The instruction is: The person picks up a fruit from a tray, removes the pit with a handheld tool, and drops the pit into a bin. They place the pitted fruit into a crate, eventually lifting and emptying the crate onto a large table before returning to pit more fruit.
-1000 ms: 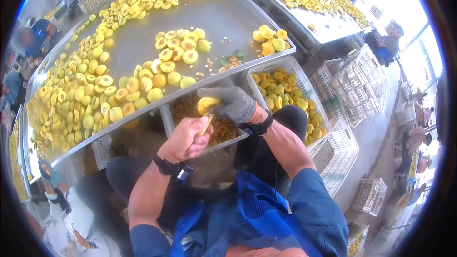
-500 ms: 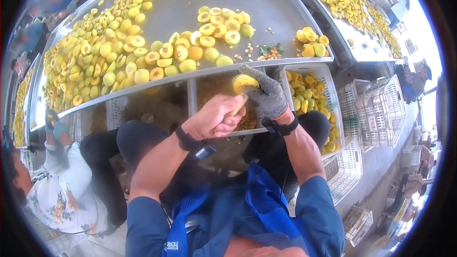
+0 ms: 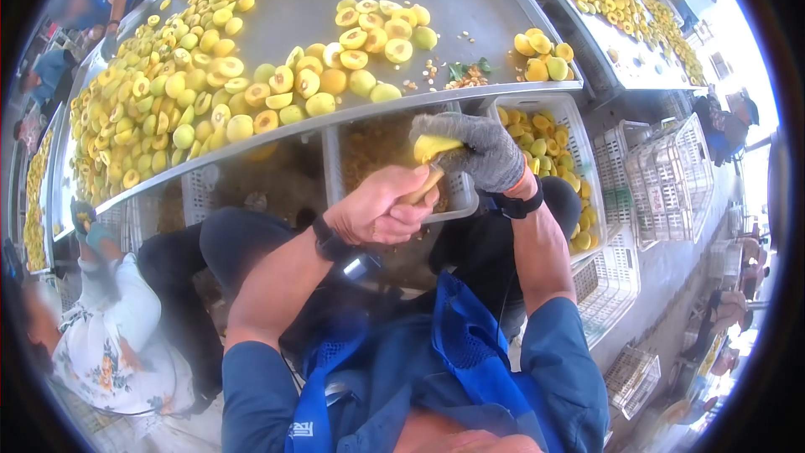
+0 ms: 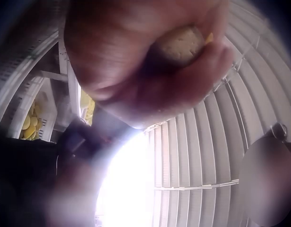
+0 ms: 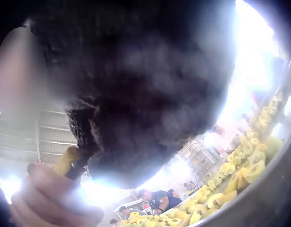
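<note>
The left hand (image 3: pixel 381 208), bare, has its fingers curled tightly round a wooden handle (image 3: pixel 424 185). The handle's long axis slants in the head view from the palm up and right, its far end directed at a yellow fruit piece (image 3: pixel 433 148); the left wrist view shows its blunt butt end. The right hand (image 3: pixel 489 151), in a grey glove, grips the fruit piece between its fingers and thumb, just off the near edge of the bench (image 3: pixel 444 13) and above a white bin (image 3: pixel 333 169). The piece lies with its long axis roughly parallel to that edge. Fruit halves (image 3: pixel 306 82) line the near edge; a small cluster (image 3: pixel 547 57) sits by the near right corner, with green leaves (image 3: pixel 470 70) to its left.
</note>
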`<state>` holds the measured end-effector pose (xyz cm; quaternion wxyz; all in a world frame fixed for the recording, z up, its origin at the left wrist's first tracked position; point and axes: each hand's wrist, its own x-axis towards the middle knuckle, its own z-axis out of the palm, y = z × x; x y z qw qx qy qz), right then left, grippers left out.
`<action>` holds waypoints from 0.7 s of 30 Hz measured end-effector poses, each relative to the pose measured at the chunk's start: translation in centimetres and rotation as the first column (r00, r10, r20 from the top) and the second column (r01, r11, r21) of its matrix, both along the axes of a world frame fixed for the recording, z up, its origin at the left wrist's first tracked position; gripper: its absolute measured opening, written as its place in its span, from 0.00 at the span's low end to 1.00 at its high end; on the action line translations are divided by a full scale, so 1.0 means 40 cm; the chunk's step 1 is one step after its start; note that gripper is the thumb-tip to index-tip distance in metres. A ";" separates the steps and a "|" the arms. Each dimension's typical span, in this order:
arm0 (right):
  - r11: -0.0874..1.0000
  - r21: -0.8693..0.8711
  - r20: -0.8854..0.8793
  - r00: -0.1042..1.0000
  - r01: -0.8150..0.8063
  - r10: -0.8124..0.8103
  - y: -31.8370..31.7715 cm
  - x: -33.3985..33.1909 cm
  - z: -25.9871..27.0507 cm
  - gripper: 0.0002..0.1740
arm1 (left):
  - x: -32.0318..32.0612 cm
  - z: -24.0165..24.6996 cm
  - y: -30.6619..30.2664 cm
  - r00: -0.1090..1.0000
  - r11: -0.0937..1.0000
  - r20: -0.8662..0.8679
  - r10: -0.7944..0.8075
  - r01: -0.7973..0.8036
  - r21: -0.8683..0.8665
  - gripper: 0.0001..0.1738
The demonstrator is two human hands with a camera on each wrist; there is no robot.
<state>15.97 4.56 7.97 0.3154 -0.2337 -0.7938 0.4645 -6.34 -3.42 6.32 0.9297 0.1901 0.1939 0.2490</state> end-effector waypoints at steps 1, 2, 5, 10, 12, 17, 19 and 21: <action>0.999 -0.002 0.006 0.999 0.033 -0.033 -0.004 -0.002 0.007 0.28 | -0.002 0.003 0.003 1.000 1.000 -0.024 0.012 -0.012 0.025 0.23; 0.999 -0.005 0.006 0.999 0.038 -0.038 -0.004 0.003 0.004 0.29 | 0.000 0.000 0.003 0.999 0.999 -0.041 0.011 -0.009 0.036 0.24; 0.996 0.055 0.051 0.996 0.071 -0.074 0.020 0.007 -0.019 0.30 | -0.009 -0.011 0.001 0.996 0.996 -0.087 0.036 -0.029 0.081 0.24; 0.950 0.033 0.175 0.934 0.310 -0.311 0.067 0.063 -0.040 0.27 | -0.023 -0.028 0.029 0.725 0.832 -0.662 0.190 0.240 0.501 0.24; 0.905 0.074 0.284 0.861 0.420 -0.422 0.091 0.083 -0.049 0.27 | -0.036 -0.111 0.044 0.438 0.578 -0.761 0.479 0.495 0.649 0.25; 0.719 0.517 0.583 0.424 0.465 -0.693 0.133 0.197 -0.049 0.28 | -0.031 -0.103 0.041 0.303 0.544 -0.680 0.668 0.424 0.724 0.26; 0.637 0.640 0.610 0.220 0.430 -0.762 0.133 0.251 -0.030 0.29 | -0.028 -0.098 0.043 0.270 0.501 -0.609 0.746 0.375 0.780 0.25; 0.548 0.744 0.533 0.156 0.383 -0.832 0.133 0.276 -0.028 0.30 | -0.027 -0.084 0.043 0.264 0.521 -0.589 0.764 0.286 0.804 0.24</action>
